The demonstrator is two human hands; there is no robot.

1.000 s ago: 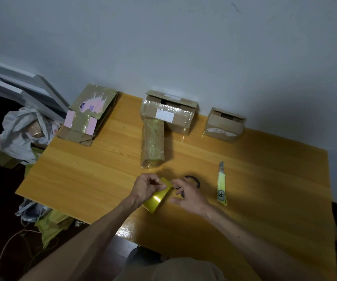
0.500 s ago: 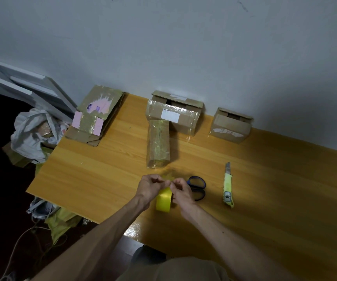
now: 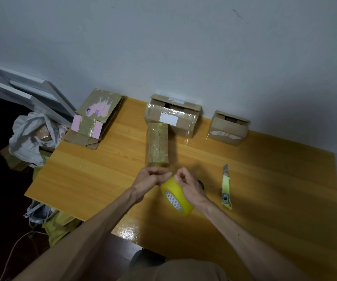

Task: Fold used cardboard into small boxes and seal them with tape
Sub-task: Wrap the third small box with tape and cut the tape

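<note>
A yellow tape roll (image 3: 177,196) is held above the wooden table (image 3: 94,179) near its front. My right hand (image 3: 189,184) grips the roll from above. My left hand (image 3: 152,177) pinches at the roll's top edge, fingertips meeting those of the right hand. Just beyond the hands lies a narrow tape-wrapped box (image 3: 157,144). Behind it, against the wall, stand a larger taped box (image 3: 172,116) with a white label and a smaller cardboard box (image 3: 227,128). A flattened cardboard piece (image 3: 94,118) with pink patches lies at the table's back left.
A yellow utility knife (image 3: 226,187) lies to the right of the hands. Scissors (image 3: 201,184) are mostly hidden behind my right hand. Left of the table are a white bag (image 3: 32,136), leaning white boards (image 3: 25,92) and clutter on the floor.
The roll has turned from edge-on to showing its printed core and sits under my right hand. Both hands stay pinched together at its top. The scissors are now mostly covered.
</note>
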